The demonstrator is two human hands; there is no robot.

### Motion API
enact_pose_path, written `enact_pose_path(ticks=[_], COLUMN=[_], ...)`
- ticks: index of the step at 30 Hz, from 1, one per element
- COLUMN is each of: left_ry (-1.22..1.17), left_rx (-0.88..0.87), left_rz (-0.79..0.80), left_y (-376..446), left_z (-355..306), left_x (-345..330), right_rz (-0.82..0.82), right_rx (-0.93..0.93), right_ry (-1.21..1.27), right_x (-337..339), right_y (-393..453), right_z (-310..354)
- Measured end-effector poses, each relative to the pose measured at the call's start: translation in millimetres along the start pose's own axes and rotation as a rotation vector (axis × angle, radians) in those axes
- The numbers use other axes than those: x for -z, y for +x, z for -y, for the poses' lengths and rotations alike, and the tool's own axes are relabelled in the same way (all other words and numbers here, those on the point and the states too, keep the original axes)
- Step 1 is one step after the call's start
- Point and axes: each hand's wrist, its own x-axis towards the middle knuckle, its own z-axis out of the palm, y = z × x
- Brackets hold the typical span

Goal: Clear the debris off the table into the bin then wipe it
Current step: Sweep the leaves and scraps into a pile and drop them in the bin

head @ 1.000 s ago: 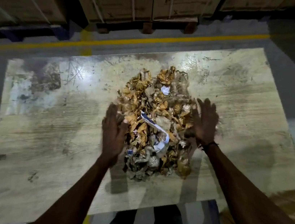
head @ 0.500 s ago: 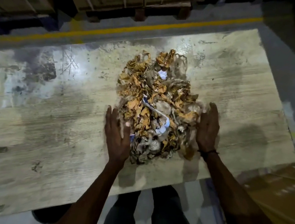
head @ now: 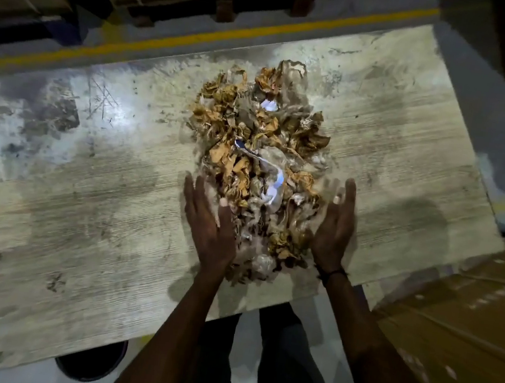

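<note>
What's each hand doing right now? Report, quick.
Left hand: open, fingers spread, pressed against the left side of the debris pile, gripping nothing.
Right hand: open, palm against the pile's right side, gripping nothing.

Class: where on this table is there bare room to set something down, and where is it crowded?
Bare: the table left of the debris, and right of it to the far edge. Crowded: the middle, where left hand and right hand flank the pile.
</note>
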Motion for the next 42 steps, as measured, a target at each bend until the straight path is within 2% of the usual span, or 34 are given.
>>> enact_pose_path(ticks=[3,10,14,18,21,25,28,32,35,38,42], left_ry=[0.013,0.273,0.246,0.172,0.220,0.413,0.459,0.317,0.190,0.117,0.062], left_rx=[0.011,-0.046,-0.065,-0.045,-0.014,-0.030,-0.044,-0.019,-0.001,-0.073,-0.110], left_rz=[-0.005,0.132,0.078,0.034,0.013,0.085,0.101,0.056,0.008,0.004,0.022], left_y=[-32,-53,-22,-11,-24,-39,-31,-11,-4,-7,-11], left_z=[13,16,9,9,23,36,24,12,25,42,46], left_x=[15,-27,-37,-20,-1,-7,-25,-30,-12,11,14], right_rz=[-0.043,-0.069,-0.156,-0.184,-0.228,-0.182,-0.199,-0.172,-0.118,-0.009,0.129], right_rx=[-0.086,0.045,-0.018,-0.008,-0.046,-0.028,-0.012,-0.019,0.013,0.010,0.105], right_ry=[-0.027,-0.109,-0.077,-0.021,-0.054,-0.155,-0.216,-0.112,-0.127,-0.246,-0.523], right_x=[12,-47,-69,-58,-49,-63,-81,-78,-57,-38,-37], right_y=[-32,-79,-59,-53,-75,-91,-77,-57,-61,-91,-140], right_z=[-19,-6,5,3,-3,-2,6,9,4,-6,-10])
